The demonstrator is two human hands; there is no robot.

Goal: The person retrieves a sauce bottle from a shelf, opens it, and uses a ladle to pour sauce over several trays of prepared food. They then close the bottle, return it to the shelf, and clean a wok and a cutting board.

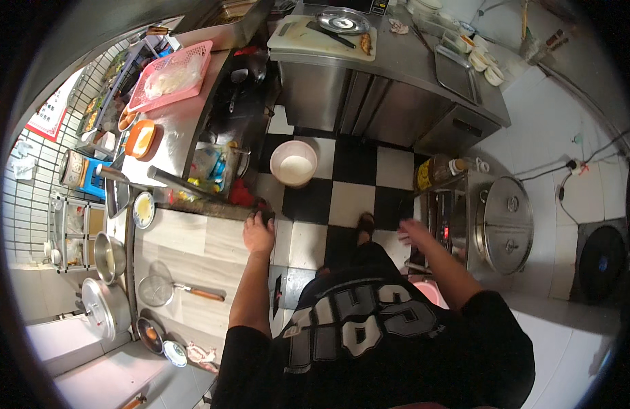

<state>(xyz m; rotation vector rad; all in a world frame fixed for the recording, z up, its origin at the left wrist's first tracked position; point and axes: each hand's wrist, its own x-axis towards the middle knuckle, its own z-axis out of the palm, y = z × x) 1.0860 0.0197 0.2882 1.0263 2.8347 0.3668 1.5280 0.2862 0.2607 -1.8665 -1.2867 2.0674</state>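
Observation:
My left hand (258,235) rests at the far right corner of a wood-patterned worktop (192,249), fingers stretched forward over its dark edge. Just beyond the fingertips, a red cloth-like item (240,194) hangs by the stove side. My right hand (414,234) hangs in the air with its fingers apart, holding nothing, beside a metal rack (455,201). On the worktop lies a wire strainer (156,290) with a wooden handle. A pink bucket (294,163) with whitish contents stands on the checkered floor ahead.
A steel counter (397,68) runs across the far side, bearing a cutting board (294,37) and a knife (331,34). At left are a pink basket (175,76), an orange dish (142,138) and a metal bowl (109,259). A large lidded steel pot (509,232) stands right.

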